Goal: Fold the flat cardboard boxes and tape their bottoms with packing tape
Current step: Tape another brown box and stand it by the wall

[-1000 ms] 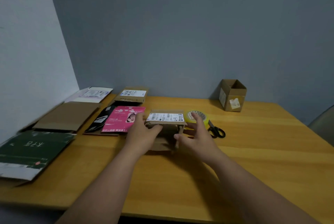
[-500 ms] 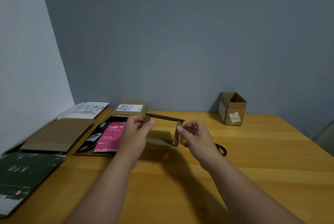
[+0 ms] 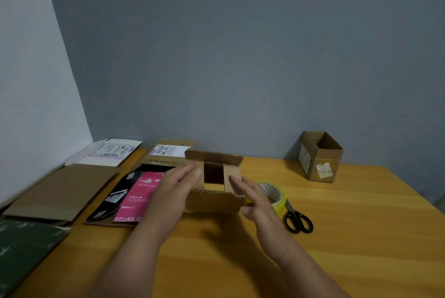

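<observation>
Two hands bracket the small brown cardboard box (image 3: 213, 198) we are folding on the wooden desk (image 3: 349, 237). Our left hand (image 3: 172, 191) lies against the box's left flap with fingers straight; our right hand (image 3: 250, 198) presses the right flap, fingers also extended. Just right of the box sit a yellow roll of packing tape (image 3: 277, 198) and black-handled scissors (image 3: 297, 219).

tape roll (image 3: 274, 195), scissors (image 3: 297, 219) crowd box's (image 3: 213, 201) right; near table (image 3: 216, 261) bare.
</observation>
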